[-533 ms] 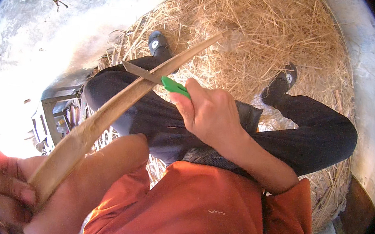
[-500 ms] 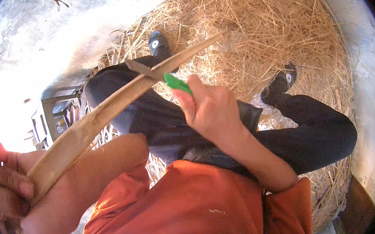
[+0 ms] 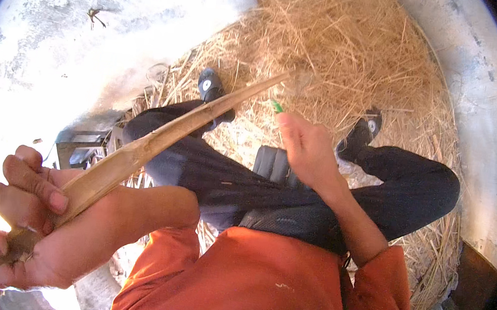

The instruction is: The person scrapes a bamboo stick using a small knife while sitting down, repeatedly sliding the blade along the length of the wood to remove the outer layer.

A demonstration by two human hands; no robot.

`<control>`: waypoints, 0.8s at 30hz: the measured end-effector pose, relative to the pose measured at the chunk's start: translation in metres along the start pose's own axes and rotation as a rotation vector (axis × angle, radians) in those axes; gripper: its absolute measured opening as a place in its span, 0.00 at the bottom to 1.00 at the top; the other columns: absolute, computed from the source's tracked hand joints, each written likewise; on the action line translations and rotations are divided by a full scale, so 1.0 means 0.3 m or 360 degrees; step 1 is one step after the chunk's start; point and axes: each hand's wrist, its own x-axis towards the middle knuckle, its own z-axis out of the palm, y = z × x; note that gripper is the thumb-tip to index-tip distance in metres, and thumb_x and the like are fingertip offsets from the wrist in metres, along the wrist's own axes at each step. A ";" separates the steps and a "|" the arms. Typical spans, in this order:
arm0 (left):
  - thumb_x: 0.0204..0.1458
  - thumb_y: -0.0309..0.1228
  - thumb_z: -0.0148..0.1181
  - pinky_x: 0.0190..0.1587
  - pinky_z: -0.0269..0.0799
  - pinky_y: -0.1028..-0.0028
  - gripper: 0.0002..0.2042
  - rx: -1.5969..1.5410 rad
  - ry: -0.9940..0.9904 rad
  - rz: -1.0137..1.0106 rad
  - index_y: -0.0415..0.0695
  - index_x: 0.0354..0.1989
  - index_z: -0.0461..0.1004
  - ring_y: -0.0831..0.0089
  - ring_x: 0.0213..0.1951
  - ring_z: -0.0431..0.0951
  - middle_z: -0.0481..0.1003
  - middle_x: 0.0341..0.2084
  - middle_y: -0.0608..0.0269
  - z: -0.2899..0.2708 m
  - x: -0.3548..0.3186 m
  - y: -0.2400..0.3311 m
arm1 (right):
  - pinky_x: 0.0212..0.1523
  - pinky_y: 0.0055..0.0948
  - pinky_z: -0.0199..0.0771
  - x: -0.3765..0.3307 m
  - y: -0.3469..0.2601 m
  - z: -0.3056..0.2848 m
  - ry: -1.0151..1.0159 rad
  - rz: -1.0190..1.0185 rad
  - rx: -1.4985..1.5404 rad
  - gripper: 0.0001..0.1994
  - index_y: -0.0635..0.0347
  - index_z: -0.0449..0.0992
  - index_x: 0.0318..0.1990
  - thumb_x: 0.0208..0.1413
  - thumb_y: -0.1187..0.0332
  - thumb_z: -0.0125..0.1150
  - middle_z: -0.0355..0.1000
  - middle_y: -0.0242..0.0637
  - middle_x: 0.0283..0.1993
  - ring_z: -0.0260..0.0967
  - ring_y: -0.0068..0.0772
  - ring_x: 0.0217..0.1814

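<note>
A long, flat, tapering strip of pale wood (image 3: 146, 144) slants up and to the right across my lap. My left hand (image 3: 42, 218) is closed around its thick near end at the lower left. The thin far end points at the straw. My right hand (image 3: 312, 149) grips a green-handled knife (image 3: 278, 106) to the right of the strip, apart from it. Only a bit of the green handle shows; the blade cannot be made out in this view.
Loose straw (image 3: 357, 45) lies heaped on the floor ahead and around my shoes (image 3: 210, 84). Pale walls stand left (image 3: 57, 74) and right (image 3: 488, 120). A small dark frame (image 3: 80, 143) is beside my left knee. A black ridged object (image 3: 273, 163) sits between my legs.
My right hand with the knife has moved right, off the strip where its blade lay across the wood. My left hand and the strip's near end have shifted slightly, and the left fingers have changed position.
</note>
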 end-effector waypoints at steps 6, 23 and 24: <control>0.53 0.55 0.40 0.24 0.64 0.53 0.22 -0.0273 -0.0348 0.0119 0.46 0.33 0.61 0.64 0.15 0.58 0.55 0.12 0.59 -0.132 0.054 -0.035 | 0.19 0.39 0.62 0.022 -0.010 0.081 -0.0209 0.0005 -0.0170 0.17 0.64 0.67 0.24 0.60 0.60 0.48 0.63 0.50 0.15 0.65 0.52 0.17; 0.54 0.50 0.30 0.27 0.56 0.64 0.18 0.0256 -0.0096 -0.0099 0.46 0.31 0.54 0.75 0.15 0.46 0.43 0.09 0.67 -0.023 0.033 -0.057 | 0.28 0.50 0.69 0.092 0.324 0.090 -0.0165 0.0396 -0.0833 0.27 0.66 0.73 0.34 0.61 0.48 0.38 0.69 0.56 0.19 0.70 0.59 0.26; 0.54 0.50 0.29 0.27 0.56 0.64 0.18 0.0266 -0.0095 -0.0096 0.46 0.31 0.54 0.75 0.15 0.46 0.43 0.09 0.67 -0.024 0.030 -0.059 | 0.29 0.50 0.69 0.077 0.294 0.082 -0.0232 0.0461 -0.0789 0.27 0.65 0.74 0.33 0.61 0.48 0.37 0.69 0.57 0.20 0.70 0.59 0.26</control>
